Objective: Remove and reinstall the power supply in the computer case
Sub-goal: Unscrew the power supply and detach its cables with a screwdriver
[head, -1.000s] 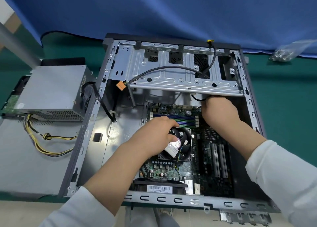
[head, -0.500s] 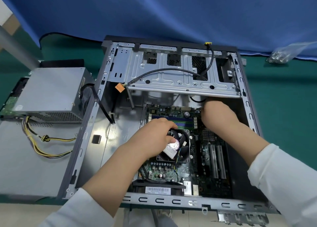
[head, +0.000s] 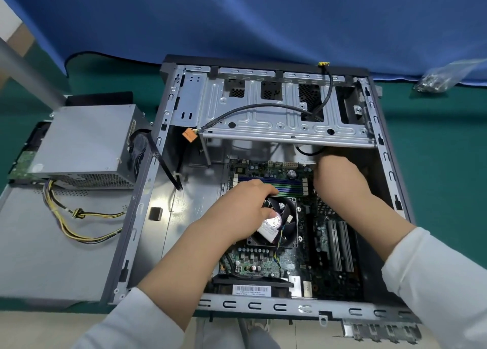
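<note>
Left hand point(head: 238, 211) rests curled on the fan point(head: 279, 221).

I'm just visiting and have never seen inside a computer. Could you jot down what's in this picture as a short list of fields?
Setting: open computer case lying on a green table, blue cloth behind
Power supply: out of the case, on a grey panel to its left, yellow cables trailing
Left hand: resting on the cooling fan
Right hand: reaching under the drive cage; fingers hidden
Motherboard: fitted in the case
Loose item: clear bag, far right
</note>
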`<state>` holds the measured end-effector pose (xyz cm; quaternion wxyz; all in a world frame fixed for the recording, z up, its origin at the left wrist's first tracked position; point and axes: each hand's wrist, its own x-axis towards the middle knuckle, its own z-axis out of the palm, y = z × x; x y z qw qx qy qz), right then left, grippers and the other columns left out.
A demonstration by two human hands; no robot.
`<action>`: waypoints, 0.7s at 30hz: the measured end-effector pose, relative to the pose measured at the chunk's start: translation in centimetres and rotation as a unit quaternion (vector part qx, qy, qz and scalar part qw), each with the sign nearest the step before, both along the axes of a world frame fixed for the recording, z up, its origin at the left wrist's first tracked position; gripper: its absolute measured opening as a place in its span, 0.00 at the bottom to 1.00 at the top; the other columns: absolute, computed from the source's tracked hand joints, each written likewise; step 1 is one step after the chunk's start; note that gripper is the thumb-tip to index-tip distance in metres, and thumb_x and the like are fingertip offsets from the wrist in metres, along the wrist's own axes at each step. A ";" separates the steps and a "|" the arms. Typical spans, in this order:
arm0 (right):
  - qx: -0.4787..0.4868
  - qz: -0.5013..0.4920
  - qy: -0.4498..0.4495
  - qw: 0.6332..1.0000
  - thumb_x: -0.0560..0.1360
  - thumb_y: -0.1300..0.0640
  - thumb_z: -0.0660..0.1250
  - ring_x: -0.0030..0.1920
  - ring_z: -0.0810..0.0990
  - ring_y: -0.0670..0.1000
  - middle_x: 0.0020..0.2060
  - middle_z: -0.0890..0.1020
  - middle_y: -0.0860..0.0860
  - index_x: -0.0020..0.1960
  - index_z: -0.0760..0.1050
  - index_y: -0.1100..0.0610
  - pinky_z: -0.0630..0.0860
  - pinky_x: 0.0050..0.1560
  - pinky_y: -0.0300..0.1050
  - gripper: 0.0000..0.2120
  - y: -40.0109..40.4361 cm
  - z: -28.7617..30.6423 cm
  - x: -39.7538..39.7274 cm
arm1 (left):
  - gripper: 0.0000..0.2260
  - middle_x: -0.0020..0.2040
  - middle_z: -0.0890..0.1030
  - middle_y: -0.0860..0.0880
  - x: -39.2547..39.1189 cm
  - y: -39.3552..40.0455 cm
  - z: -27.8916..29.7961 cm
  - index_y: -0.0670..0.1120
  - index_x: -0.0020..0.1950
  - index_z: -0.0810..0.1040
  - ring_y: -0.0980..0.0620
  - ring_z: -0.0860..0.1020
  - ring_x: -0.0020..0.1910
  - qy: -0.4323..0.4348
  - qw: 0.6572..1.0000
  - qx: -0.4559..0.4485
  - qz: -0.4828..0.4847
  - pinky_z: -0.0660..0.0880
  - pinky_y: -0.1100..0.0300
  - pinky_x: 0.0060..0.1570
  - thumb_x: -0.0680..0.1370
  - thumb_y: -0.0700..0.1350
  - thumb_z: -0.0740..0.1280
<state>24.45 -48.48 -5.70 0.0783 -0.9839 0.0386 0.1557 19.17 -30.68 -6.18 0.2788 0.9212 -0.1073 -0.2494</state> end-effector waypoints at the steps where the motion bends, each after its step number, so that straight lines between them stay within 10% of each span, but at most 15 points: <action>1: 0.005 -0.002 -0.010 1.000 0.76 0.66 0.58 0.36 0.71 0.58 0.38 0.75 0.58 0.42 0.67 0.61 0.68 0.37 0.46 0.05 0.0 0.0 -0.5 | 0.21 0.69 0.69 0.52 -0.1 0.1 0.1 0.51 0.72 0.68 0.52 0.67 0.68 -0.004 1.000 -0.010 0.012 0.65 0.56 0.67 0.79 0.49 0.65; 9: 0.226 -0.006 -0.025 0.974 0.79 0.49 0.61 0.30 0.80 0.50 0.34 0.83 0.47 0.49 0.71 0.49 0.75 0.31 0.45 0.05 1.7 3.9 -4.3 | 0.20 0.66 0.70 0.53 -0.5 1.1 2.9 0.52 0.71 0.68 0.55 0.71 0.62 -0.050 0.991 -0.073 0.098 0.67 0.62 0.63 0.79 0.48 0.65; 21: 0.617 -0.074 0.102 0.777 0.76 0.57 0.67 0.20 0.74 0.53 0.30 0.82 0.56 0.42 0.74 0.58 0.58 0.20 0.33 0.06 10.5 11.4 0.5 | 0.09 0.42 0.83 0.56 2.0 9.3 9.2 0.50 0.52 0.83 0.62 0.78 0.42 -0.181 0.944 -0.157 0.227 0.71 0.74 0.42 0.78 0.41 0.65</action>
